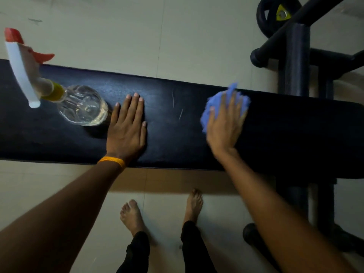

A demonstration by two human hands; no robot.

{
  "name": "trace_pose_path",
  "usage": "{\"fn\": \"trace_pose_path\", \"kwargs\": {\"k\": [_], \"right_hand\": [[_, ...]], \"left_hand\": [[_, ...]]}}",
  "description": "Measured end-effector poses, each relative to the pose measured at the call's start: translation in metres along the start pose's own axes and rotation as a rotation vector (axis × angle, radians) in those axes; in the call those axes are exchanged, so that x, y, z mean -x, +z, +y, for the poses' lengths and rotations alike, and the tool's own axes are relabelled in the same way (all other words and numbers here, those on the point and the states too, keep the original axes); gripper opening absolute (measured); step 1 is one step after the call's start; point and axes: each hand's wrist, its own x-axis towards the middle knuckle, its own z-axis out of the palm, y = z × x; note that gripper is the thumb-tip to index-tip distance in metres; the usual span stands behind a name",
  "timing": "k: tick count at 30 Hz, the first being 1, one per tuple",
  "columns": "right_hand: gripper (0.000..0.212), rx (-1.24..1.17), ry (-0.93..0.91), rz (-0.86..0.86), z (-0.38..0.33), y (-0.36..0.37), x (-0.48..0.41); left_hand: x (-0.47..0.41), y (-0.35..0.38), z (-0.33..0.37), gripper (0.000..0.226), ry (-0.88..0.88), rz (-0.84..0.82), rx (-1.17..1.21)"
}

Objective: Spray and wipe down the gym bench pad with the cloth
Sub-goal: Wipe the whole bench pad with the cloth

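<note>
Your left hand (128, 127) lies flat and empty on the bench pad (177, 131), spray bottle (82, 105) just beside its fingertips, while your right hand (224, 123) presses the blue cloth (214, 103) mid-wipe; next, likely sweep onward.

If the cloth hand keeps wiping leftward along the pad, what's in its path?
Two things. The left hand lies flat on the black bench pad, directly left of the blue cloth under the right hand. Beyond it stands the clear spray bottle on the pad.
</note>
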Motion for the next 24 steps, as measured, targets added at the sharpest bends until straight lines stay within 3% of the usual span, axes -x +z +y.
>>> {"fn": "trace_pose_path", "kwargs": {"k": [3, 5, 7, 10, 12, 13, 16, 18, 19, 20, 22, 24], "right_hand": [[0.061, -0.026, -0.395, -0.113, 0.002, -0.004, 0.057], [0.059, -0.01, -0.48, -0.107, 0.045, -0.008, 0.053], [0.058, 0.075, -0.33, -0.024, 0.103, -0.011, 0.029], [0.05, 0.103, 0.073, 0.112, 0.175, -0.025, -0.008], [0.05, 0.051, 0.275, 0.16, 0.157, -0.024, -0.004], [0.053, 0.019, 0.254, 0.139, 0.138, -0.02, 0.007], [0.058, -0.034, -0.302, -0.048, 0.113, -0.016, 0.04], [0.057, 0.03, -0.597, -0.057, 0.16, -0.017, 0.015], [0.056, 0.058, -0.576, -0.028, 0.188, -0.02, -0.004], [0.055, 0.072, -0.441, -0.006, 0.213, -0.024, -0.024], [0.053, 0.061, -0.005, 0.031, 0.252, -0.033, -0.053], [0.053, 0.02, 0.291, 0.103, 0.257, -0.036, -0.061]], "left_hand": [[-0.004, -0.003, 0.005, 0.065, 0.023, -0.006, -0.009], [-0.008, -0.006, 0.018, 0.067, 0.035, -0.022, 0.023], [-0.016, -0.003, 0.044, 0.072, 0.058, -0.04, 0.051], [-0.042, 0.009, 0.097, 0.077, 0.082, -0.034, 0.112], [-0.06, 0.018, 0.13, 0.077, 0.105, -0.053, 0.146], [-0.066, 0.022, 0.143, 0.077, 0.115, -0.064, 0.145], [-0.068, 0.031, 0.149, 0.076, 0.137, -0.052, 0.079], [-0.066, 0.032, 0.146, 0.075, 0.147, -0.034, 0.067], [-0.065, 0.032, 0.146, 0.075, 0.144, -0.03, 0.061], [-0.065, 0.031, 0.147, 0.075, 0.141, -0.028, 0.056], [-0.067, 0.031, 0.15, 0.076, 0.14, -0.03, 0.048], [-0.067, 0.031, 0.151, 0.076, 0.135, -0.023, 0.038]]}}
